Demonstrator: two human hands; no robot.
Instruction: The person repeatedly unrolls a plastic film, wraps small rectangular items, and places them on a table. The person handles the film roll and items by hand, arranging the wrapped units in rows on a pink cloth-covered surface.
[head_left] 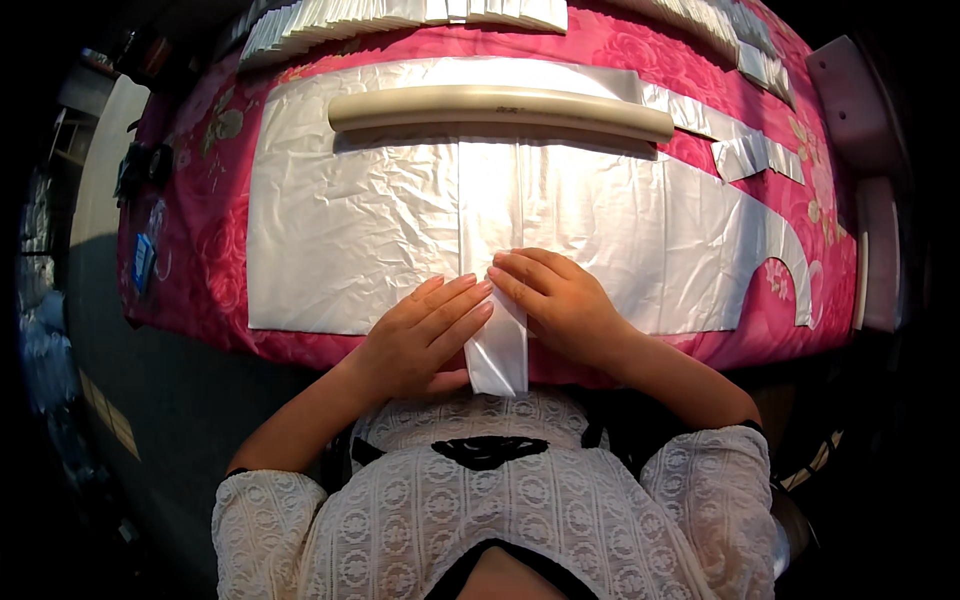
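A white plastic bag [345, 235] lies spread flat, with a curved cut-out and a handle-like strip at its right end. Down its middle runs a narrow folded white plastic strip [498, 362], whose near end hangs past the table edge toward me. My left hand [420, 335] rests on the strip's left side, fingers stretched out. From the right, my right hand [560, 300] lays its extended fingers on the strip; the fingertips of both hands nearly meet. Farther back, a cream-coloured tube [500, 110] lies across the bag and the far part of the strip.
Stacks of folded white plastic [400, 22] line the far edge, with more folded pieces [715, 35] at far right. The table wears a pink floral cloth [215, 255]. A small blue-and-white packet [143, 262] lies at left. Pink chair-like panels [850, 95] stand beyond the right edge.
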